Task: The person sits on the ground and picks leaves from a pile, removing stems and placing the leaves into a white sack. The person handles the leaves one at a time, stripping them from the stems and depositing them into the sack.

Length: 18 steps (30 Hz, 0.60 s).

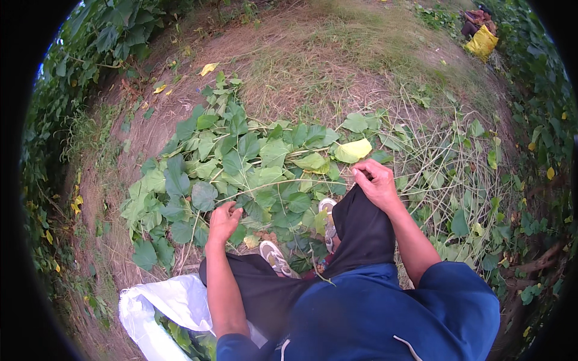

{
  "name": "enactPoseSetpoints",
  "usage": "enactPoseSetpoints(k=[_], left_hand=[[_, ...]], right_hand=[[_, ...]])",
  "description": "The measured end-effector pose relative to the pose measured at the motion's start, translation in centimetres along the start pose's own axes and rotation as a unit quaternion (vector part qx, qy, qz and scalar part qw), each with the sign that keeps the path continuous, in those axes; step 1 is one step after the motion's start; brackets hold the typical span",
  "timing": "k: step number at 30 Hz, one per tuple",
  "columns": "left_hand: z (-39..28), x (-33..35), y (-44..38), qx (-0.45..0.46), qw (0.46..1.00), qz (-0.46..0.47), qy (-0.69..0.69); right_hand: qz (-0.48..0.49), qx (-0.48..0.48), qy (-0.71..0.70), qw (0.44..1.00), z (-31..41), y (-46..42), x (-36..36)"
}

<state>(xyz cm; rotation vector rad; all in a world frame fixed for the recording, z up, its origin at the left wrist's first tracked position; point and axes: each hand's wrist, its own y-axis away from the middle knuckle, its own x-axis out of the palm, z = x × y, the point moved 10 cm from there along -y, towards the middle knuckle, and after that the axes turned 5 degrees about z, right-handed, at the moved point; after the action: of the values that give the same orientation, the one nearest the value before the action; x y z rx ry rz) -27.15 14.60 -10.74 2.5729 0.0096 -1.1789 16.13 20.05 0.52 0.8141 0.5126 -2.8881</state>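
Note:
A thin leafy branch (280, 182) arches over a heap of cut green leaves (271, 153) in front of my shoes. My right hand (375, 182) is above my right knee, its thumb and fingers pinched on the bare end of that branch. At the branch's other end, my left hand (224, 221) has curled fingers among the leaves. Whether it grips a leaf or the stem is hidden. A dark round leaf (204, 196) lies just above it. Beyond my right fingers, a yellow leaf (353, 150) rests on the heap.
A white woven sack (158, 298) with green leaves inside lies open by my left leg. Stripped stems (438, 167) are strewn to the right. Leafy plants (113, 31) border both sides. A person (481, 20) sits far off by a yellow sack (482, 43).

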Motion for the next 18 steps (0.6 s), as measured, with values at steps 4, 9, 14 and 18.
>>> enactPoseSetpoints(k=[4, 9, 14, 18], left_hand=[[-0.2, 1.4, 0.1, 0.01, 0.999, 0.033, -0.012], [-1.6, 0.2, 0.1, 0.02, 1.0, -0.004, -0.016], [-1.2, 0.4, 0.0, 0.023, 1.0, -0.007, -0.015], [-1.7, 0.5, 0.3, 0.021, 0.999, 0.011, -0.028]], right_hand=[[0.01, 0.0, 0.014, 1.0, 0.5, -0.3, 0.6], [0.008, 0.0, 0.006, 1.0, 0.3, -0.3, 0.6], [0.007, -0.008, 0.027, 1.0, 0.7, -0.3, 0.6], [0.007, -0.007, 0.04, 0.999, 0.6, -0.2, 0.5]])
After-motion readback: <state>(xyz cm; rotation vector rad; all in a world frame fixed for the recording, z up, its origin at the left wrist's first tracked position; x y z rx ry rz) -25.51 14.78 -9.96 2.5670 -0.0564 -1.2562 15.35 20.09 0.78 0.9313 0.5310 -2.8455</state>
